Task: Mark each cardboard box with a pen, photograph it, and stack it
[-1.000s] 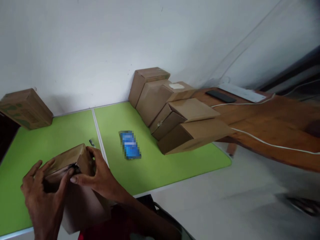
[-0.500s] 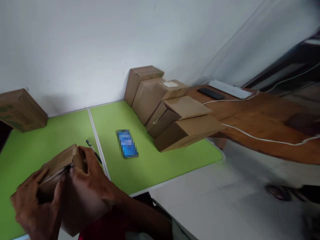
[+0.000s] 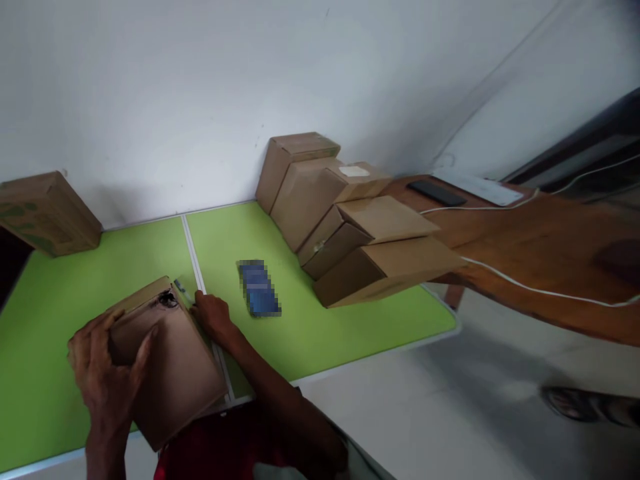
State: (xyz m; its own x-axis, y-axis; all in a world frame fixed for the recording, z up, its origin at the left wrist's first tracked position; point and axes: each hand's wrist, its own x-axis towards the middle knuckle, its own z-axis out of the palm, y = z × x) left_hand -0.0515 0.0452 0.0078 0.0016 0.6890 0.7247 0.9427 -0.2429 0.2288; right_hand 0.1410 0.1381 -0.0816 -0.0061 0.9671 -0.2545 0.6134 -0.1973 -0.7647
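My left hand grips the left side of a brown cardboard box, its thumb on the face towards me. The box is tilted at the front of the green table. At its top corner is a dark, ragged hole. Beyond the box's right side, my right hand is closed on a pen; part of the pen is hidden by the fingers and box. A phone with a blurred-out screen lies just right of that hand.
Several cardboard boxes stand in a row at the table's right, and another box is at the back left. A wooden table adjoins on the right, carrying a black phone-like slab and a white cable.
My right hand has left the box and moved to the pen on the table. The box has shifted right with my left hand on it, its torn corner now showing. The phone's screen has dimmed.
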